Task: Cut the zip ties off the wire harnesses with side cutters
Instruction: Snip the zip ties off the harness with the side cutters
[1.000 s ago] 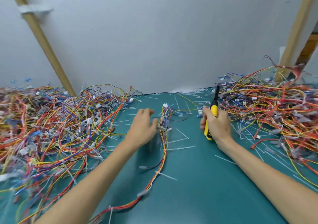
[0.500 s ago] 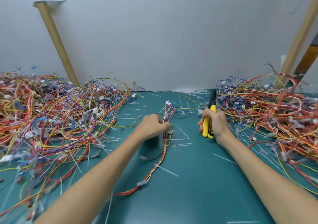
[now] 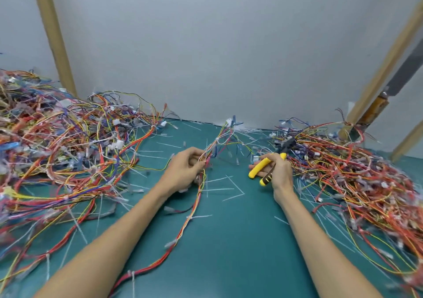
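Note:
A long wire harness (image 3: 183,226) of red, orange and yellow wires runs down the middle of the green mat (image 3: 240,240), with white zip ties (image 3: 190,217) around it at intervals. My left hand (image 3: 185,169) grips this harness near its far end and lifts that part off the mat; its loose ends with a white connector (image 3: 229,122) fan out towards the wall. My right hand (image 3: 278,171) holds the yellow-handled side cutters (image 3: 263,167), handles spread, dark jaws (image 3: 287,143) pointing away at the right pile's edge.
A big tangle of wire harnesses (image 3: 57,149) covers the left of the mat, and another pile (image 3: 354,174) covers the right. Cut white zip-tie pieces (image 3: 231,183) lie scattered between the hands. Wooden posts (image 3: 53,36) lean against the grey wall.
My left hand went from open above the mat to gripping the harness and raising its far end. The cutters tilted over in my right hand and their handles spread.

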Demonstrator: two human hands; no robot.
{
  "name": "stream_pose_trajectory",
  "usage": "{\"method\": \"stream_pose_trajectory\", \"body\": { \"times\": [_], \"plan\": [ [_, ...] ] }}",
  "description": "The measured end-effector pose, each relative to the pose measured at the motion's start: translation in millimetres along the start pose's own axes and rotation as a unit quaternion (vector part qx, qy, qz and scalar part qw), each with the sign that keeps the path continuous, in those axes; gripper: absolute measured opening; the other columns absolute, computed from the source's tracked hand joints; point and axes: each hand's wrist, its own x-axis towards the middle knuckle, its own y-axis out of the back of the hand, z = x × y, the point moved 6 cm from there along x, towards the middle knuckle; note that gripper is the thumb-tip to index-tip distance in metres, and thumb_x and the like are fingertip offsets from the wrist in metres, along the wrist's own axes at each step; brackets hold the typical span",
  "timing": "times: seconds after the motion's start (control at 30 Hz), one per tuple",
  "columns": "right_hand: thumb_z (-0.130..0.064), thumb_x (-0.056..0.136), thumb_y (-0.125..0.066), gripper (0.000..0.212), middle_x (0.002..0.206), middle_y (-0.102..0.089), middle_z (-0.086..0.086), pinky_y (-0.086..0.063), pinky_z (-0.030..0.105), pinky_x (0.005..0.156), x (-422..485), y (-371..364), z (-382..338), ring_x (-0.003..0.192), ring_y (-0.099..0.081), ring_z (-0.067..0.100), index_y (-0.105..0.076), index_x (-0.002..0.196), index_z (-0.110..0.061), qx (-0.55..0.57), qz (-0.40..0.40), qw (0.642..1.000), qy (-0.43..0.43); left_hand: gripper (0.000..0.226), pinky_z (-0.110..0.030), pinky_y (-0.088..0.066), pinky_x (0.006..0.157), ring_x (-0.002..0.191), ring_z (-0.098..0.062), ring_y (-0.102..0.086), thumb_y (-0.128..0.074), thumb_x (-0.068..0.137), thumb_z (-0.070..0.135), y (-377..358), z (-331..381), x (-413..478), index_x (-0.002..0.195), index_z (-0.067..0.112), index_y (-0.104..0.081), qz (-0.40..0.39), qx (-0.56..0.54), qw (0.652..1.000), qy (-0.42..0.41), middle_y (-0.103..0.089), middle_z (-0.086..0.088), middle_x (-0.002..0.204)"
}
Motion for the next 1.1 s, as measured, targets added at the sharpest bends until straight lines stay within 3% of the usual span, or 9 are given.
{"method": "stream_pose_trajectory", "body": {
  "times": [0.1, 0.23, 0.33, 0.4, 0.53, 0.67, 0.77, 0.9, 1.1],
  "plan": [
    [-0.021, 0.097, -0.046, 0.030, 0.078, -0.070, 0.021, -0.059, 0.033, 0.059, -3.6, -1.1, -1.6, 0.067, -0.072, 0.034, -0.063, 0.080, -0.002, 0.015, -0.008, 1.000, 0.000, 0.022, -0.037, -0.056, 0.079, 0.089, -0.019, -0.066, -0.060, 0.092, -0.003, 0.8, 1.4, -3.4, 0.114, -0.002, -0.061, -0.010, -0.053, 0.999, 0.009, -0.069, -0.019, 0.107],
    [-0.041, 0.103, -0.037, 0.056, 0.061, -0.068, 0.017, -0.053, 0.027, 0.045, -7.3, 5.5, -0.3, 0.047, -0.064, 0.028, -0.061, 0.072, -0.001, 0.038, -0.013, 0.999, -0.025, 0.018, -0.029, -0.056, 0.082, 0.091, -0.022, -0.072, -0.057, 0.094, -0.003, 3.4, 0.4, -5.6, 0.108, 0.007, -0.062, -0.012, -0.113, 0.993, 0.017, -0.067, -0.017, 0.113],
    [-0.039, 0.103, -0.039, 0.053, 0.064, -0.069, 0.017, -0.054, 0.029, 0.046, -9.1, 4.8, -2.8, 0.049, -0.066, 0.029, -0.061, 0.076, 0.000, 0.042, -0.020, 0.999, -0.019, 0.016, -0.046, -0.054, 0.087, 0.090, -0.022, -0.073, -0.058, 0.094, -0.002, 3.8, -3.9, -5.7, 0.105, 0.008, -0.063, -0.021, -0.152, 0.987, 0.037, -0.067, -0.017, 0.113],
    [-0.037, 0.103, -0.041, 0.048, 0.071, -0.071, 0.020, -0.057, 0.032, 0.051, -8.1, 4.6, -4.1, 0.057, -0.069, 0.031, -0.062, 0.080, -0.001, 0.047, -0.020, 0.999, -0.013, 0.016, -0.042, -0.052, 0.085, 0.089, -0.021, -0.074, -0.060, 0.092, -0.002, 4.7, -5.5, -5.1, 0.105, 0.006, -0.063, -0.027, -0.176, 0.983, 0.042, -0.069, -0.015, 0.109],
    [-0.039, 0.102, -0.042, 0.051, 0.061, -0.066, 0.018, -0.053, 0.028, 0.045, -7.2, 7.9, -1.9, 0.046, -0.063, 0.028, -0.061, 0.072, -0.003, 0.041, -0.018, 0.999, -0.022, 0.018, -0.021, -0.057, 0.075, 0.086, -0.018, -0.074, -0.063, 0.088, -0.005, 9.2, -3.9, -4.6, 0.102, 0.007, -0.066, -0.029, -0.217, 0.975, 0.046, -0.072, -0.014, 0.101],
    [-0.034, 0.101, -0.045, 0.043, 0.070, -0.070, 0.019, -0.057, 0.032, 0.051, -5.8, 4.7, -2.0, 0.058, -0.069, 0.032, -0.063, 0.079, -0.002, 0.021, -0.020, 1.000, -0.005, 0.018, -0.024, -0.057, 0.079, 0.094, -0.020, -0.073, -0.062, 0.089, -0.003, 11.2, -6.8, -3.6, 0.103, 0.008, -0.066, -0.045, -0.260, 0.963, 0.056, -0.075, -0.010, 0.098],
    [-0.040, 0.101, -0.042, 0.052, 0.059, -0.066, 0.018, -0.054, 0.029, 0.047, -5.9, 6.1, 0.1, 0.047, -0.063, 0.029, -0.063, 0.070, -0.004, 0.016, -0.022, 1.000, -0.013, 0.021, -0.023, -0.057, 0.082, 0.097, -0.022, -0.072, -0.059, 0.090, -0.006, 11.2, -8.9, -2.1, 0.107, 0.005, -0.064, -0.056, -0.286, 0.955, 0.052, -0.074, -0.012, 0.102],
    [-0.037, 0.101, -0.043, 0.045, 0.069, -0.071, 0.017, -0.052, 0.028, 0.045, -5.1, 4.9, -1.5, 0.056, -0.068, 0.029, -0.064, 0.078, -0.005, -0.008, -0.015, 1.000, 0.008, 0.026, -0.020, -0.055, 0.079, 0.098, -0.021, -0.072, -0.051, 0.092, -0.012, 11.4, -11.4, 0.6, 0.107, 0.005, -0.062, -0.071, -0.309, 0.947, 0.055, -0.074, -0.011, 0.105],
    [-0.041, 0.101, -0.043, 0.048, 0.062, -0.068, 0.016, -0.052, 0.030, 0.047, -3.3, 6.9, 1.3, 0.051, -0.065, 0.029, -0.062, 0.073, -0.006, -0.006, -0.012, 1.000, 0.001, 0.028, -0.023, -0.053, 0.082, 0.097, -0.018, -0.071, -0.047, 0.097, -0.006, 6.5, -12.7, 4.4, 0.122, -0.002, -0.057, -0.078, -0.336, 0.936, 0.073, -0.072, -0.013, 0.108]
  ]
}}
